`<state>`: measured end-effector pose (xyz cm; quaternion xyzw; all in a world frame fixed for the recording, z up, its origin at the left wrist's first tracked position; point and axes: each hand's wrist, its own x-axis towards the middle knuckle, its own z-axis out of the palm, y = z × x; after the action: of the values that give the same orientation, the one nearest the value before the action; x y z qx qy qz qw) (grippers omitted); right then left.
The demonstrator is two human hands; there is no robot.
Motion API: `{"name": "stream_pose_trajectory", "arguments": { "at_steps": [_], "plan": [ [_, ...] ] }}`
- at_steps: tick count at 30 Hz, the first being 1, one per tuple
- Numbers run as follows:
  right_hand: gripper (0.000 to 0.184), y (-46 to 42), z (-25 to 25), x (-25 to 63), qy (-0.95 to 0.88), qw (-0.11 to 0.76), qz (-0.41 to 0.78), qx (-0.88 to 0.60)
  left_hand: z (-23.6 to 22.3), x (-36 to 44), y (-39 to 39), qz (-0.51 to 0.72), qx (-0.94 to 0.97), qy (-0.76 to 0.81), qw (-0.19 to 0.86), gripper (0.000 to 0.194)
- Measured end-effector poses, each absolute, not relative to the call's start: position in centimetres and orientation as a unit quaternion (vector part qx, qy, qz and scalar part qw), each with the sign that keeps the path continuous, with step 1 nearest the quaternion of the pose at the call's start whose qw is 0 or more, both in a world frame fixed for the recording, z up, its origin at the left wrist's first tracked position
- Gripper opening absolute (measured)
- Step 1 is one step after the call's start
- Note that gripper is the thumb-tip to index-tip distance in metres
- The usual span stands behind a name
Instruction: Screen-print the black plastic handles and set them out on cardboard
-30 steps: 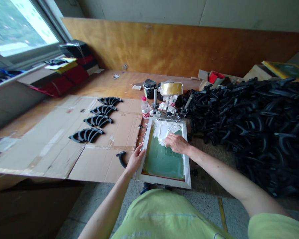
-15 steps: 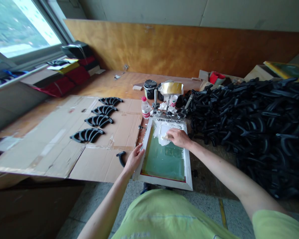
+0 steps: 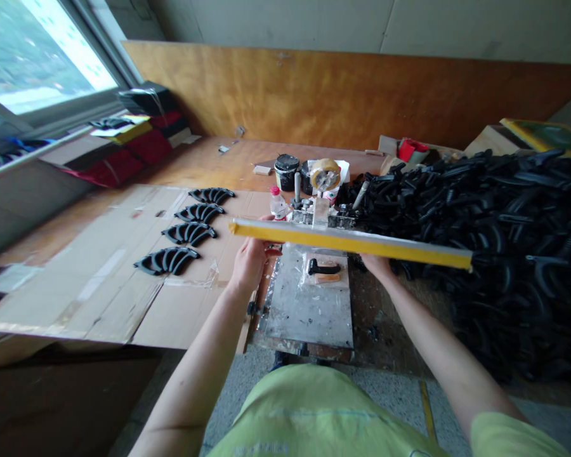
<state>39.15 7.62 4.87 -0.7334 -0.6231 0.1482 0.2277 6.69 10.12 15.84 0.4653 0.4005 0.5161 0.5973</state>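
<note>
A screen-printing frame [image 3: 352, 242] is tilted up on its far hinge, so I see it edge-on as a long yellow bar. My left hand [image 3: 248, 261] grips its left side. My right hand [image 3: 377, 266] is at its underside on the right, with the fingers hidden behind the edge. Beneath the frame lies a paint-spattered metal base plate [image 3: 309, 312]. One black curved plastic part [image 3: 323, 266] rests on it under clear film, with a small orange piece [image 3: 327, 278] just in front.
Several rows of black curved parts [image 3: 165, 258] lie on flattened cardboard [image 3: 124, 285] to the left. A big heap of the same black parts [image 3: 480, 222] fills the right. Behind the hinge stand a small bottle [image 3: 276, 202], a black jar [image 3: 285, 168] and a tape roll [image 3: 324, 172].
My right hand has left the white ink at the screen's far end. Both hands have swung the frame up off the base plate, uncovering the black part underneath.
</note>
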Motion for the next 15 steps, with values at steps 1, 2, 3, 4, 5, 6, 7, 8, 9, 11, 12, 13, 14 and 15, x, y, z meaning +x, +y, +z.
{"name": "stream_pose_trajectory", "arguments": {
  "at_steps": [1, 2, 3, 4, 5, 6, 7, 8, 9, 11, 12, 13, 14, 15],
  "plan": [
    [0.024, 7.0, 3.7, 38.3, -0.648, 0.223, 0.16, -0.71, 15.9, 7.2, 10.5, 0.518, 0.454, 0.399, 0.605, 0.056],
    [0.028, 6.5, 2.8, 37.3, -0.671, 0.216, 0.164, -0.69, 15.6, 7.6, 10.7, 0.525, 0.435, 0.401, 0.612, 0.055],
    [0.032, 6.0, 2.2, 36.1, -0.696, 0.208, 0.165, -0.667, 15.0, 8.1, 10.5, 0.532, 0.414, 0.404, 0.619, 0.054],
    [0.033, 5.6, 1.9, 34.9, -0.719, 0.199, 0.161, -0.646, 14.0, 8.5, 9.9, 0.527, 0.393, 0.411, 0.632, 0.053],
    [0.029, 5.0, 1.8, 33.6, -0.734, 0.194, 0.149, -0.633, 12.6, 8.9, 8.9, 0.502, 0.373, 0.425, 0.655, 0.053],
    [0.024, 4.3, 2.0, 32.3, -0.738, 0.195, 0.132, -0.632, 11.1, 9.4, 7.7, 0.455, 0.355, 0.441, 0.687, 0.053],
    [0.019, 3.5, 2.3, 30.9, -0.735, 0.201, 0.115, -0.637, 9.5, 9.9, 6.2, 0.391, 0.339, 0.455, 0.725, 0.054],
    [0.017, 2.6, 2.8, 29.6, -0.736, 0.208, 0.102, -0.636, 8.0, 10.3, 4.7, 0.327, 0.322, 0.462, 0.759, 0.054],
    [0.018, 1.7, 3.2, 28.3, -0.748, 0.213, 0.097, -0.621, 6.5, 10.5, 3.3, 0.287, 0.303, 0.461, 0.784, 0.052],
    [0.02, 0.3, 3.9, 26.7, -0.788, 0.216, 0.122, -0.564, 4.3, 9.9, 1.2, 0.252, 0.267, 0.466, 0.805, 0.047],
    [0.02, 0.0, 4.1, 26.8, -0.793, 0.221, 0.149, -0.548, 3.4, 9.0, 0.7, 0.254, 0.258, 0.478, 0.8, 0.047],
    [0.022, 0.1, 4.2, 27.4, -0.782, 0.231, 0.167, -0.554, 2.7, 7.6, 0.6, 0.255, 0.254, 0.501, 0.787, 0.047],
    [0.025, 0.6, 4.3, 28.7, -0.758, 0.245, 0.186, -0.575, 2.2, 5.7, 0.9, 0.259, 0.254, 0.532, 0.765, 0.049],
    [0.028, 1.3, 4.3, 30.5, -0.72, 0.262, 0.205, -0.609, 1.7, 3.5, 1.4, 0.268, 0.258, 0.571, 0.732, 0.051]
  ]
}}
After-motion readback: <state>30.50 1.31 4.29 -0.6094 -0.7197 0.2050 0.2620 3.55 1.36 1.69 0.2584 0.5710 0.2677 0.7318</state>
